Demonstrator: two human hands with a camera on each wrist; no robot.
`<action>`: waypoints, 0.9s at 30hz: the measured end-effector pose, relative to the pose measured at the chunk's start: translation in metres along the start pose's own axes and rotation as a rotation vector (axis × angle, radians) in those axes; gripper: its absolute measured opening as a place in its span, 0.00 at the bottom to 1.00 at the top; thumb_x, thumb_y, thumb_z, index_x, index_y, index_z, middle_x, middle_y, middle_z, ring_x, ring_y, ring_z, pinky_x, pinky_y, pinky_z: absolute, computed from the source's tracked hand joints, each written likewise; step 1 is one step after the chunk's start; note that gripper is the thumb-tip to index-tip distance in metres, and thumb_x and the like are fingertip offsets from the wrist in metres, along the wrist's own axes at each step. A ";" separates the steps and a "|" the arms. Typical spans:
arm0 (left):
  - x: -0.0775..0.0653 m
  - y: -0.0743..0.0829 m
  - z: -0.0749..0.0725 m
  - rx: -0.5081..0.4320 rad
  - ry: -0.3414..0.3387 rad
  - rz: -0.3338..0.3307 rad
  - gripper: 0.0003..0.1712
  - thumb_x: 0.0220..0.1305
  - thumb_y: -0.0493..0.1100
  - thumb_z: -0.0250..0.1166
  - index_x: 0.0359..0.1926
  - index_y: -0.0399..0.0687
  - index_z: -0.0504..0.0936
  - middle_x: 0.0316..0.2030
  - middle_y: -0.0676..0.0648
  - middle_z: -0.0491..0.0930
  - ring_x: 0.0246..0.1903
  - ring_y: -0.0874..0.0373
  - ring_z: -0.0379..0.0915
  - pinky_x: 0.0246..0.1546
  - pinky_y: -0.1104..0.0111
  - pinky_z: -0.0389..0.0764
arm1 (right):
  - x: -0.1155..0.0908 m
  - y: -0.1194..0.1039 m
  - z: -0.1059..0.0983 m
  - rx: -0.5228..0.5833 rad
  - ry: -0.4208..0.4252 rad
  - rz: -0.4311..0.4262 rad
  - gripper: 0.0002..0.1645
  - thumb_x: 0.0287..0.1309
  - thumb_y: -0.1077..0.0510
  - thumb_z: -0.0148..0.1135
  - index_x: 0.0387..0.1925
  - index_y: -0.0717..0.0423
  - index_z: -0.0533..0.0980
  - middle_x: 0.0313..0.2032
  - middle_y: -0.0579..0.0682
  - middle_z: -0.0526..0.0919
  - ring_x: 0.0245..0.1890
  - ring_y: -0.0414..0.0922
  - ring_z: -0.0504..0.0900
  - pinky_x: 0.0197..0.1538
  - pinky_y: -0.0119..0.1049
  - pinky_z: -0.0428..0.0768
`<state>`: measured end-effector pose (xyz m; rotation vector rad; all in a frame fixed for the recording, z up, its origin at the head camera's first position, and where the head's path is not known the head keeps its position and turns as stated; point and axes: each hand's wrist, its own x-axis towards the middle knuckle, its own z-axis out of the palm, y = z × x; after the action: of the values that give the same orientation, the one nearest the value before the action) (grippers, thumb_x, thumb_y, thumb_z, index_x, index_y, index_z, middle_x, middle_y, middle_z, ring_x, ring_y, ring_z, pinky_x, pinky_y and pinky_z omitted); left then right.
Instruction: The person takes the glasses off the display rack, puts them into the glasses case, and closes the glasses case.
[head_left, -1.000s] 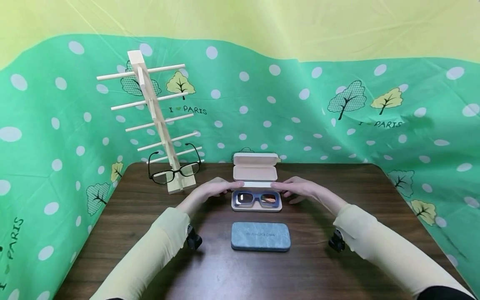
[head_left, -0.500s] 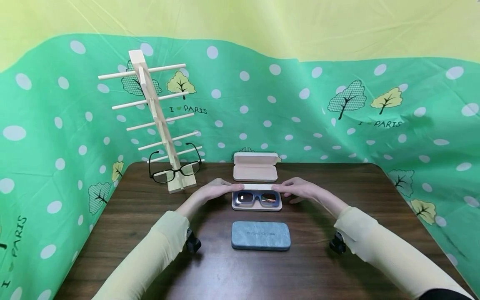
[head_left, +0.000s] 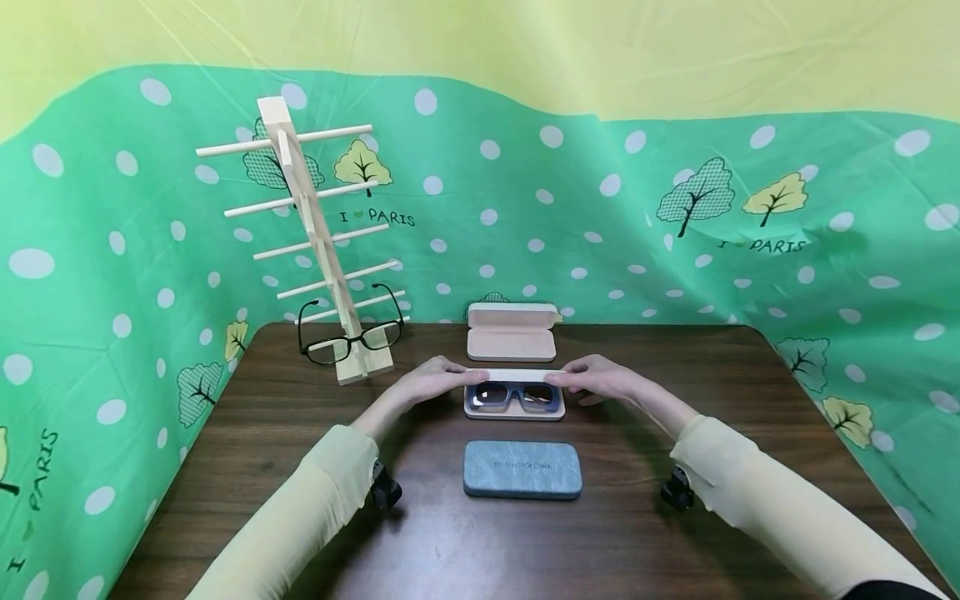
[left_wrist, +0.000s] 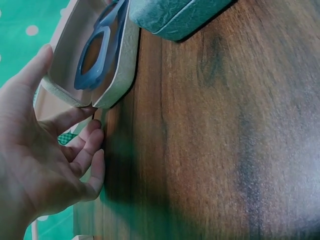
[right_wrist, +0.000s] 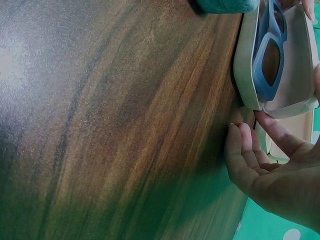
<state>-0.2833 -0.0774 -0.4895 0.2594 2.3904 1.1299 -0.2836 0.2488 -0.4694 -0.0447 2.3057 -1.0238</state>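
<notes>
Blue-framed sunglasses (head_left: 515, 392) with dark lenses lie in the base of a partly raised glasses case (head_left: 513, 417), mid-table. My left hand (head_left: 432, 378) holds the case's left end, its thumb on the lid's edge and its index finger by the hinge corner. At the other end my right hand (head_left: 602, 377) grips the lid in the same way. Both wrist views show the remaining fingers loosely bent beside the case. The lid stands tilted over the back of the sunglasses, and the left wrist view shows one lens rim (left_wrist: 92, 60) inside.
Nearer to me lies a closed blue glasses case (head_left: 522, 471). Behind the held case stands another opened case (head_left: 512, 344) with a pale pink lining. A wooden display rack (head_left: 318, 233) stands at back left, with black-framed eyeglasses (head_left: 353, 340) on a low peg.
Both thumbs and the lid's edge have come slightly forward and down, so the lid leans a little more over the sunglasses. The other objects keep their places.
</notes>
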 end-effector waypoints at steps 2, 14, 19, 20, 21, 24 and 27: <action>0.000 -0.001 0.000 0.001 0.003 0.002 0.43 0.57 0.79 0.63 0.61 0.56 0.85 0.68 0.49 0.78 0.72 0.51 0.68 0.73 0.53 0.68 | -0.001 0.000 0.000 -0.005 -0.001 -0.007 0.43 0.61 0.30 0.65 0.60 0.60 0.78 0.57 0.60 0.81 0.55 0.52 0.81 0.59 0.48 0.84; -0.004 -0.001 0.002 0.055 0.052 0.013 0.40 0.56 0.79 0.63 0.59 0.60 0.87 0.62 0.53 0.82 0.65 0.56 0.74 0.67 0.56 0.73 | -0.004 0.000 0.004 0.034 0.008 -0.060 0.39 0.62 0.35 0.68 0.59 0.63 0.78 0.53 0.57 0.81 0.53 0.50 0.79 0.58 0.50 0.85; -0.003 -0.003 0.004 0.081 0.073 0.047 0.35 0.57 0.79 0.63 0.53 0.64 0.90 0.50 0.58 0.88 0.49 0.63 0.76 0.55 0.65 0.75 | -0.001 0.004 0.004 0.044 0.017 -0.074 0.38 0.62 0.35 0.69 0.59 0.62 0.79 0.56 0.57 0.80 0.55 0.50 0.79 0.57 0.48 0.85; -0.003 -0.004 0.004 0.086 0.077 0.054 0.34 0.57 0.79 0.63 0.51 0.64 0.90 0.45 0.58 0.87 0.45 0.64 0.75 0.51 0.67 0.74 | -0.001 0.005 0.005 0.047 0.021 -0.075 0.38 0.61 0.35 0.69 0.59 0.62 0.79 0.56 0.57 0.80 0.55 0.50 0.79 0.57 0.47 0.85; -0.003 -0.004 0.005 0.089 0.079 0.059 0.33 0.57 0.79 0.63 0.49 0.64 0.91 0.41 0.58 0.86 0.42 0.64 0.73 0.48 0.68 0.73 | 0.000 0.006 0.005 0.050 0.025 -0.074 0.39 0.61 0.35 0.69 0.59 0.61 0.79 0.57 0.57 0.81 0.55 0.49 0.79 0.57 0.47 0.86; -0.002 -0.005 0.005 0.109 0.085 0.081 0.32 0.57 0.79 0.63 0.41 0.62 0.92 0.29 0.59 0.77 0.35 0.64 0.68 0.40 0.69 0.69 | 0.001 0.008 0.005 0.052 0.032 -0.081 0.39 0.60 0.35 0.70 0.59 0.61 0.79 0.57 0.57 0.81 0.55 0.49 0.79 0.56 0.46 0.86; -0.003 -0.007 0.005 0.120 0.085 0.109 0.32 0.57 0.79 0.62 0.33 0.58 0.89 0.22 0.60 0.64 0.30 0.64 0.63 0.35 0.69 0.65 | 0.001 0.009 0.005 0.041 0.033 -0.094 0.38 0.60 0.35 0.70 0.59 0.60 0.79 0.55 0.56 0.81 0.54 0.49 0.79 0.56 0.46 0.86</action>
<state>-0.2781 -0.0791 -0.4966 0.3936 2.5509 1.0658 -0.2793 0.2516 -0.4790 -0.1219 2.3301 -1.1269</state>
